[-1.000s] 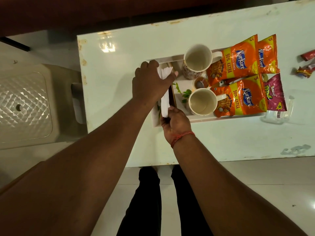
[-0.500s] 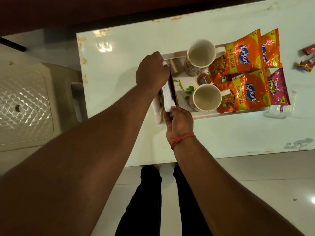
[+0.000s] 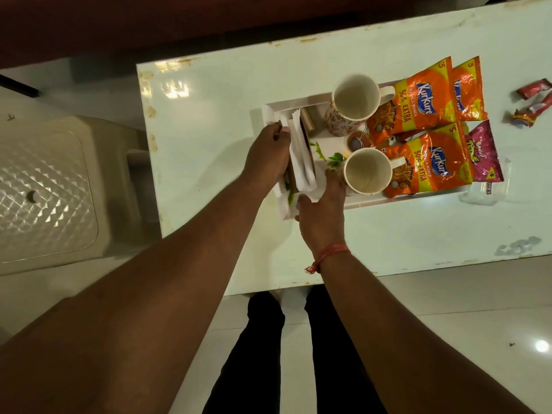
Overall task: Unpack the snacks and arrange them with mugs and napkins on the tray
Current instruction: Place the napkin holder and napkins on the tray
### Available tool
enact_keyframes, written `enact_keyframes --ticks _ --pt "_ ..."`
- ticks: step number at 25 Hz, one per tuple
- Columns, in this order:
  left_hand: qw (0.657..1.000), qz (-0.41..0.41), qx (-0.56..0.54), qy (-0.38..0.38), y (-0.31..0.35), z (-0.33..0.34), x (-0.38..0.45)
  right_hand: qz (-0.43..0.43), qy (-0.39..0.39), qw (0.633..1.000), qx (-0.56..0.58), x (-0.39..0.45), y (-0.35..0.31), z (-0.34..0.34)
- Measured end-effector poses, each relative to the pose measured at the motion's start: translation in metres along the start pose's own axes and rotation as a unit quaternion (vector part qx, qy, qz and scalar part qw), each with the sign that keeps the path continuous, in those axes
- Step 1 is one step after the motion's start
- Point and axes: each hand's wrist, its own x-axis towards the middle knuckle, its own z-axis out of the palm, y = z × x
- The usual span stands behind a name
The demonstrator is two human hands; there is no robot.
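Nearest the viewer, two bare forearms reach over a glossy white rectangular table (image 3: 215,162) toward a white rectangular tray (image 3: 388,198). At the tray's 6 o'clock corner, the right hand (image 3: 321,210), a red thread at its wrist, rests on the rim; whether its fingers grip anything cannot be told. At 9 o'clock, the left hand (image 3: 268,153) grips a stack of white paper napkins (image 3: 300,153) standing upright in a brown holder. Farther along the tray stand two cream mugs (image 3: 367,171), one near, one far. At 3 o'clock lie orange snack packets (image 3: 427,156) and a pink packet (image 3: 484,156). Off the tray at 2 o'clock lie small red wrappers (image 3: 531,106).
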Motion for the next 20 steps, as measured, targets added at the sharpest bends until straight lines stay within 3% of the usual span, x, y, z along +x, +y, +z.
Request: enact_keyframes --ticks 4,8,20 --pt "0.994 -0.047 -0.087 -0.043 -0.005 -0.004 -0.006 0.005 -0.045 0.999 -0.013 0.006 -0.003 0.002" --pt "0.988 -0.061 -0.128 -0.065 -0.013 -0.005 -0.014 0.003 -0.042 0.999 -0.015 -0.001 -0.004 0.006" --pt "0.980 -0.089 -0.155 -0.089 -0.027 0.004 -0.026 0.001 -0.037 0.999 -0.016 -0.006 -0.009 0.006"
